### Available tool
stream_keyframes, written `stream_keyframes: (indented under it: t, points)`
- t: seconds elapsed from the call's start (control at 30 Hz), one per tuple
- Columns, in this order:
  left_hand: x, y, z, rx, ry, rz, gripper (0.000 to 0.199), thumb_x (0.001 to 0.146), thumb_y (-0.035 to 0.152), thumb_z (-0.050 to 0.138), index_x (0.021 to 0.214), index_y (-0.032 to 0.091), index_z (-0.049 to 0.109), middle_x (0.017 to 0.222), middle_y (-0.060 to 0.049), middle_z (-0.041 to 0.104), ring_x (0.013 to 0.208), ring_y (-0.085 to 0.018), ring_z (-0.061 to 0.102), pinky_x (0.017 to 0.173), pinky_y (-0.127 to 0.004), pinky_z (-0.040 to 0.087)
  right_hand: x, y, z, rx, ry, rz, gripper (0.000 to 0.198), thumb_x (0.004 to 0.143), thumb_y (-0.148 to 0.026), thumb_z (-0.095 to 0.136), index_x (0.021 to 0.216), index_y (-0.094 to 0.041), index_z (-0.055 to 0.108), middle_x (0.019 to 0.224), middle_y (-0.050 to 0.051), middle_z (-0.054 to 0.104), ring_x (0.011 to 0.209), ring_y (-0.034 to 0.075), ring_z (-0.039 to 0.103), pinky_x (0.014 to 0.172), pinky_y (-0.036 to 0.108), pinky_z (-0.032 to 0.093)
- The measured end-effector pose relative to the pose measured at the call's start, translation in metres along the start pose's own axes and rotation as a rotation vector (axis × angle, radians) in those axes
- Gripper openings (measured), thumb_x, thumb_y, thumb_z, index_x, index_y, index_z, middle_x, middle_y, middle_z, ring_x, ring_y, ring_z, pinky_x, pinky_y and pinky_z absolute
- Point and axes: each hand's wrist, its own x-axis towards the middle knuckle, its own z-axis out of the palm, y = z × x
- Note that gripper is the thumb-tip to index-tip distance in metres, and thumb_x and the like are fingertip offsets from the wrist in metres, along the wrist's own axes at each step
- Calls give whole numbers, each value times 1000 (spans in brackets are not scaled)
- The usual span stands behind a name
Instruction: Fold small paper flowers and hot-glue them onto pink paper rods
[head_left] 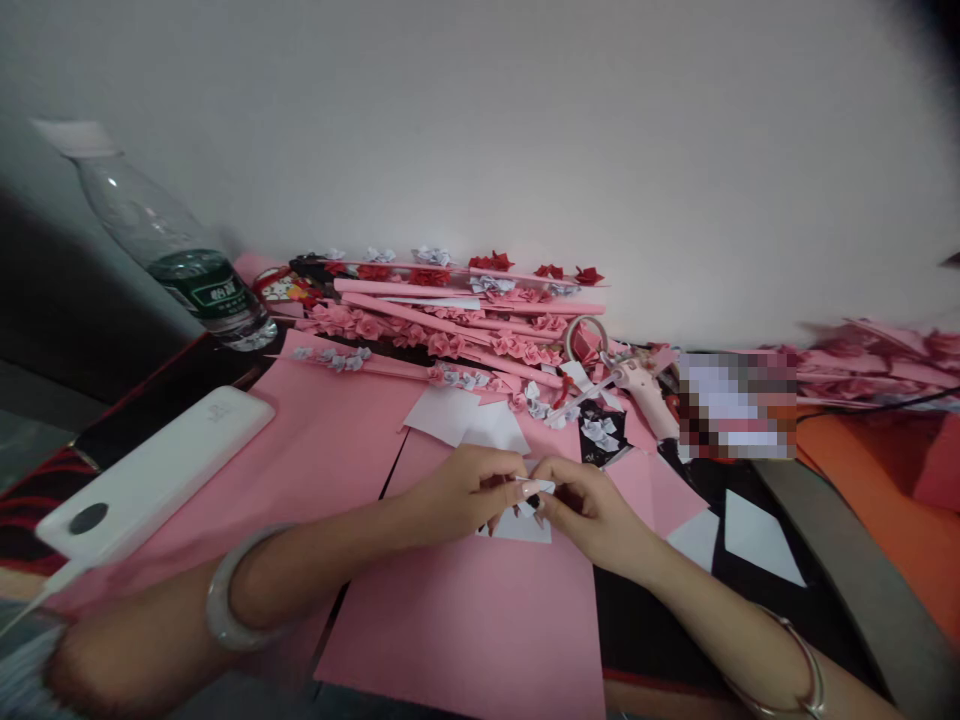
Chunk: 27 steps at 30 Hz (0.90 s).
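Between my two hands is a small folded piece of white paper point(541, 487). My left hand point(480, 490) pinches one side of it between thumb and fingers, and my right hand point(589, 500) pinches the other side. Part of the fold is hidden behind the fingertips. Just below the hands lies a flat white paper sheet point(525, 528) on a large pink sheet point(465, 610). Small white folded paper flowers point(600, 433) lie beyond my right hand, next to a pink glue gun point(646, 395).
Pink paper sticks with red, pink and white paper flowers point(450, 345) are piled along the wall. A roll of tape point(586, 340) rests against them. At left are a water bottle point(199, 280) and a white power bank point(161, 470) with a cable. White paper point(761, 535) lies at right.
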Motion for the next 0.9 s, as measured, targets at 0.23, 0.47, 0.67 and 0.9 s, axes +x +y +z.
stream_keyframes:
  t: [0.23, 0.47, 0.67, 0.9]
  points:
    - [-2, -4, -1, 94, -3, 94, 34, 93, 31, 35, 63, 17, 45, 48, 5, 49, 46, -7, 44, 54, -20, 36, -2, 1, 0, 37, 18, 10, 14, 89, -27, 48, 80, -18, 53, 65, -2, 52, 56, 9, 42, 51, 22, 32]
    - [-1, -4, -2, 21, 29, 54, 39, 95, 37, 27, 65, 18, 45, 50, 4, 52, 47, -9, 47, 53, -20, 39, -2, 2, 0, 67, 60, 7, 13, 89, -26, 48, 79, -18, 52, 67, -2, 51, 58, 10, 43, 53, 22, 33]
    - [-1, -1, -2, 27, 48, -6, 26, 89, 35, 44, 70, 18, 49, 49, 5, 51, 45, -8, 45, 48, -19, 36, 1, 4, -1, 45, 49, 16, 17, 88, -31, 50, 79, -17, 53, 63, -2, 51, 55, 9, 42, 51, 22, 32]
    - [-1, -2, -2, -1, 125, 28, 31, 91, 34, 41, 67, 17, 51, 50, 3, 55, 49, -9, 53, 52, -20, 40, 2, -1, -1, 111, 125, -27, 30, 91, -35, 44, 67, -18, 47, 57, -5, 44, 50, 8, 35, 47, 21, 28]
